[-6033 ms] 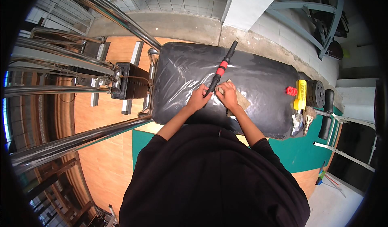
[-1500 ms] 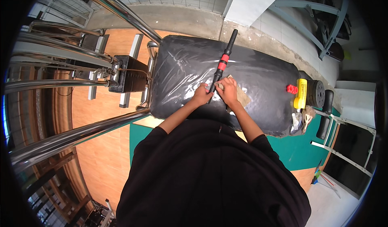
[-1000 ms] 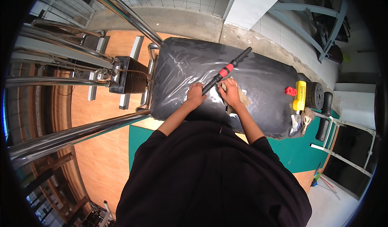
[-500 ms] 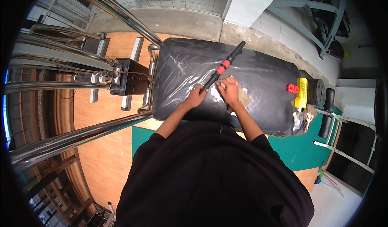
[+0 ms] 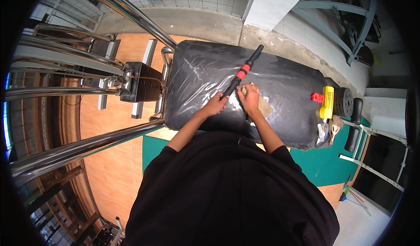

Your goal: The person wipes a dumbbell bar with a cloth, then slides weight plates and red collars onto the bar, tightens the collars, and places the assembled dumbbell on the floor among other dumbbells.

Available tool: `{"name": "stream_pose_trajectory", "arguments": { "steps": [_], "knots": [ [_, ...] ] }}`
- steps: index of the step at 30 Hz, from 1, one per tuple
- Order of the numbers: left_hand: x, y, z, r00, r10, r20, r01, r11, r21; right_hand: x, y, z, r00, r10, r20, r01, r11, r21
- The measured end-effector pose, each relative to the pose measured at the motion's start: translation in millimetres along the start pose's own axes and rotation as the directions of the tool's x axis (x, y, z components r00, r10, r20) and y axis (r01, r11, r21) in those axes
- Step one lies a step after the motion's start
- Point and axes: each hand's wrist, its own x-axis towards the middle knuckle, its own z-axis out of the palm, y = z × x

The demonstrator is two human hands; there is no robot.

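Observation:
A black bar with red bands at its middle and a ribbed section [image 5: 239, 76] slants across a padded black bench [image 5: 288, 84] wrapped in shiny plastic. Its near end is in my left hand [image 5: 214, 104], fingers wrapped round it; the far end points away to the right. Close beside, my right hand [image 5: 249, 99] is closed on a beige-brown cloth [image 5: 264, 108], bunched under the fingers and spread partly onto the bench. The fingers of this hand are near the bar; whether the cloth touches it I cannot tell.
On the bench's right end lie a yellow bottle [image 5: 328, 98], a small red knobbed piece [image 5: 317, 98], and a clear packet [image 5: 322, 132]. Beyond are dark weight plates [image 5: 343, 101] and padded rollers [image 5: 357, 110]. Chrome rails [image 5: 92, 156] and a weight stack [image 5: 142, 83] stand left.
Both hands stay in nearly the same place. The bar has shifted slightly, its far end a little nearer left, and my left hand's fingers have turned a bit around it.

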Motion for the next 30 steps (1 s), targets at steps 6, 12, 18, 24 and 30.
{"name": "stream_pose_trajectory", "arguments": {
  "steps": [6,12,18,24,30],
  "knots": [
    [-1,8,8,0.987,0.082,-0.14,-0.03,0.941,0.338,-2,2,3,0.997,0.079,-0.003,-0.079,0.997,0.018],
    [-16,24,14,0.961,0.186,-0.206,-0.055,0.856,0.514,-3,0,3,0.997,0.037,-0.067,-0.033,0.998,0.058],
    [-26,34,21,0.945,0.249,-0.211,-0.062,0.772,0.633,-4,0,-1,0.997,0.05,-0.063,-0.043,0.993,0.111],
    [-29,33,24,0.912,0.37,-0.179,-0.092,0.608,0.788,-5,2,0,0.996,0.057,-0.063,-0.05,0.993,0.107],
    [-24,25,23,0.911,0.376,-0.169,-0.057,0.522,0.851,-5,1,0,0.996,0.047,-0.07,-0.04,0.994,0.099]
  ]
}}
